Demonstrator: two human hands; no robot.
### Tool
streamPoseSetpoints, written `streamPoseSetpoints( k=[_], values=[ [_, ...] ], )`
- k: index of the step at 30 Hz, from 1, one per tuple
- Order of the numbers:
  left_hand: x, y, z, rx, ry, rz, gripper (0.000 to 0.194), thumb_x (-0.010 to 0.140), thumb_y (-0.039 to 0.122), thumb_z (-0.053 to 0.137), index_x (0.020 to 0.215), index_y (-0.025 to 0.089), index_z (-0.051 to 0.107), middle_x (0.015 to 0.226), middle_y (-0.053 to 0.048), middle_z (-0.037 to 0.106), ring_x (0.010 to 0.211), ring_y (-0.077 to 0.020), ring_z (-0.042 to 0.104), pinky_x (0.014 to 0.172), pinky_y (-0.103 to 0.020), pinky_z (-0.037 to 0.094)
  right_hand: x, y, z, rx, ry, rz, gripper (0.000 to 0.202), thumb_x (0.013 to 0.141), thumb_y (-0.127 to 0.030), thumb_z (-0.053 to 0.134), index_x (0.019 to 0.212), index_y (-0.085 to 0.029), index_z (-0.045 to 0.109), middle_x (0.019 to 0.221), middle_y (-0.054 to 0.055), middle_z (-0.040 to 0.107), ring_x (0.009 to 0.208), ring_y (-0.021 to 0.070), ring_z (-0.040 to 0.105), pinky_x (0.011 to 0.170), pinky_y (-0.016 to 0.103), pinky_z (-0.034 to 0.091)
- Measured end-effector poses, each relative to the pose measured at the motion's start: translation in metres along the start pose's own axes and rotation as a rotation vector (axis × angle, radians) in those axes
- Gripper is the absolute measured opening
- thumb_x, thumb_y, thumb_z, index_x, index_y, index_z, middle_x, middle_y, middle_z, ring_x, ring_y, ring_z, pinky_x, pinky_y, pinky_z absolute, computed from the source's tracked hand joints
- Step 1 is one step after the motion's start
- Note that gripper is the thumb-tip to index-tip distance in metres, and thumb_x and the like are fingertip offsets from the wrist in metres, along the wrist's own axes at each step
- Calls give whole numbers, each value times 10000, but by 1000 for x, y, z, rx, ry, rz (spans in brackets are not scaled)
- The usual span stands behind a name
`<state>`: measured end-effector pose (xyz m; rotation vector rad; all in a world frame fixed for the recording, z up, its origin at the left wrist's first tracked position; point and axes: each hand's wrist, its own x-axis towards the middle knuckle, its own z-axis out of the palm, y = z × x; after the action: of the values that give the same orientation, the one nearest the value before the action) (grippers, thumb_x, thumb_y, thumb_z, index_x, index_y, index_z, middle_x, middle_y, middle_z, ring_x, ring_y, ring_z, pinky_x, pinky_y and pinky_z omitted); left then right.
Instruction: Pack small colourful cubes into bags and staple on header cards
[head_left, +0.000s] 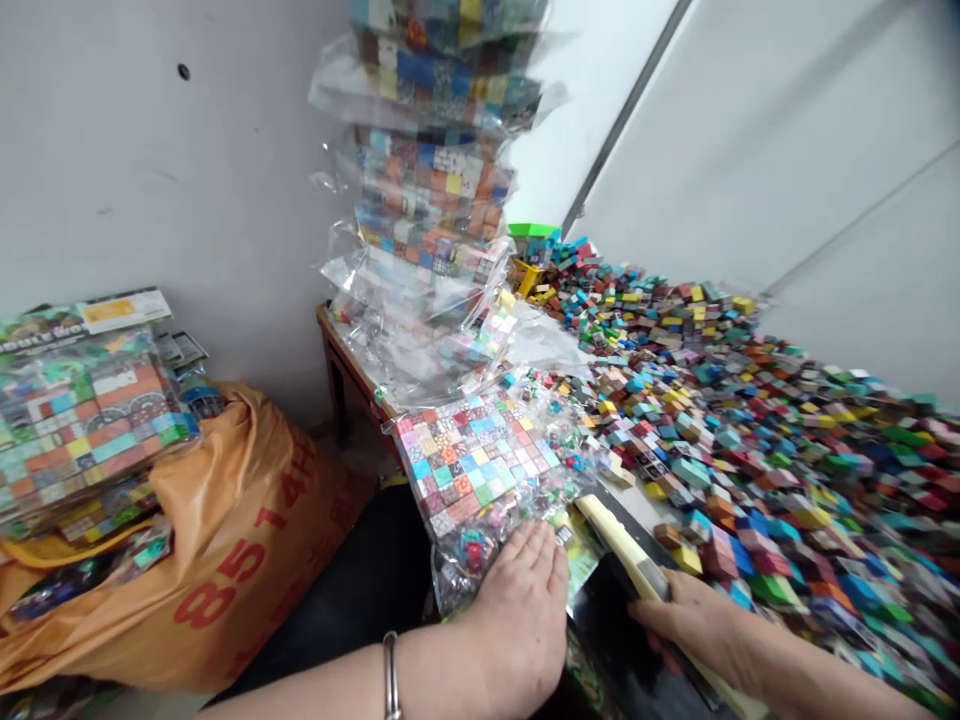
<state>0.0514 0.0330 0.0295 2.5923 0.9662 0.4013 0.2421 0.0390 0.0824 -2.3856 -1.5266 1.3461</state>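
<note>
My left hand (525,600) lies flat, fingers stretched out together, on the near end of a clear plastic pack of small cube blocks (480,455). The blocks show through in neat rows, with a small red and blue figure (472,548) and other loose bits near my fingers. My right hand (697,625) is closed round a long cream-and-black tool that looks like a stapler (619,535). Its front end reaches the pack's near right corner, just right of my left fingers. Whether it touches the plastic I cannot tell.
A tall stack of bagged block packs (435,210) rises behind, slightly blurred. Loose colourful blocks (720,420) cover the table to the right, against a pale wall (825,150). An orange sack (255,540) on the left holds more packs, including one with a header card (90,400).
</note>
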Motion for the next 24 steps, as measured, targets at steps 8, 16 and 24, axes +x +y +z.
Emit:
streamPoseSetpoints(
  k=[8,16,24],
  values=[
    [1,-2,0,-6,-35,-16,482,886,258,248,1287,15,361,1371,-194,291,1274,-297,225,1074,-425,206,5,14,5,111,-13,-58,102,652,-177,460,551,-187,444,452,-20,528,382,99,463,418,215,361],
    [1,-1,5,-22,-17,-28,494,880,267,266,1296,12,343,1373,-201,281,1280,-296,209,1076,-432,192,-30,16,-3,159,-62,-81,85,648,-255,512,591,-192,518,549,-14,575,510,122,509,510,218,392],
    [-1,-2,7,-11,6,-12,520,855,297,317,1299,27,344,1387,-189,259,1290,-291,196,1077,-439,177,-47,68,-6,-96,286,-117,250,580,-448,625,687,-225,588,675,33,647,699,244,595,625,292,460]
  ],
)
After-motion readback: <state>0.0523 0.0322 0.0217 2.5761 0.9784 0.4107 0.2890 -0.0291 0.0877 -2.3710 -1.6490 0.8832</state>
